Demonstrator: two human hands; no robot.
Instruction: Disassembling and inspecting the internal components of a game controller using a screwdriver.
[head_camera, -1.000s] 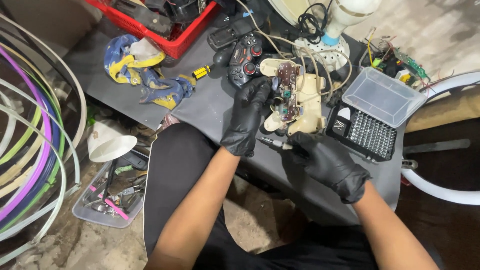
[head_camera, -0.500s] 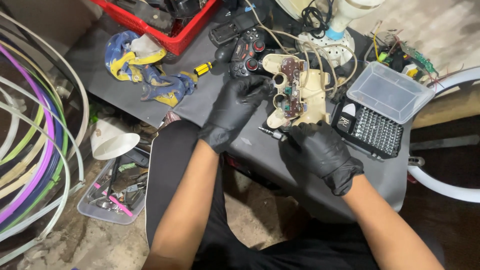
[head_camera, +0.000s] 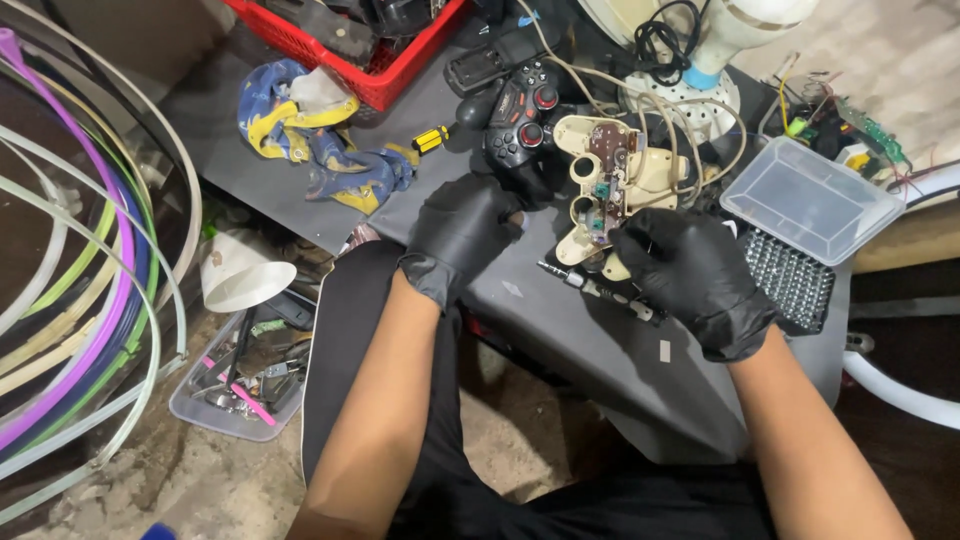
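Curling your gloved left hand (head_camera: 465, 228) beside the opened cream controller shell (head_camera: 610, 185), your right hand (head_camera: 690, 270) grips its lower end; its long axis runs away from you.

Dark grey table (head_camera: 600, 350) with opened cream controller shell (head_camera: 610, 185), screwdriver (head_camera: 595, 285), blue-yellow cloth (head_camera: 310, 140)

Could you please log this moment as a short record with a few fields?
Left hand: black glove, resting on the black game controller.
Right hand: black glove, at the opened cream controller shell, circuit board exposed.
Tool: screwdriver lying on the grey table, by the right hand.
Nearby: clear lid, red basket, blue-yellow cloth.
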